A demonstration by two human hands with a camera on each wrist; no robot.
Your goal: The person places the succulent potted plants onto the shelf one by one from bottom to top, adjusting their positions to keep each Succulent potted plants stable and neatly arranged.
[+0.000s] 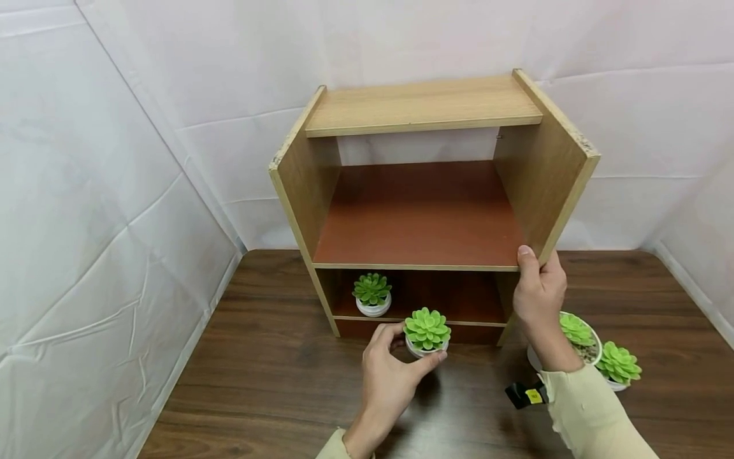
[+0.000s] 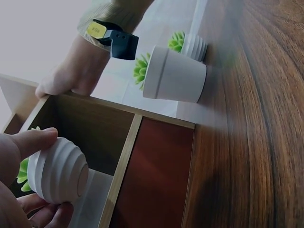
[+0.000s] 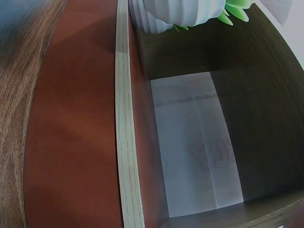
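Observation:
My left hand [image 1: 387, 376] holds a small potted succulent [image 1: 427, 330] just in front of the lower compartment, thumb on one side of the pot and fingers on the other. In the left wrist view its ribbed white pot [image 2: 59, 171] is tipped sideways, as is the whole view. With my right hand [image 1: 539, 296] I grip the right side panel of the wooden shelf unit [image 1: 424, 217], thumb at the end of the middle board. Another succulent [image 1: 373, 293] stands at the left inside the lower compartment. Ribbed pots [image 3: 185, 9] show at the top of the right wrist view.
A larger white pot [image 2: 175, 76] with a succulent stands on the dark wooden table [image 1: 258, 370], right of the unit. Beside it is another small succulent [image 1: 619, 364], partly behind my right sleeve. White sheeting [image 1: 172, 95] hangs behind and along the sides.

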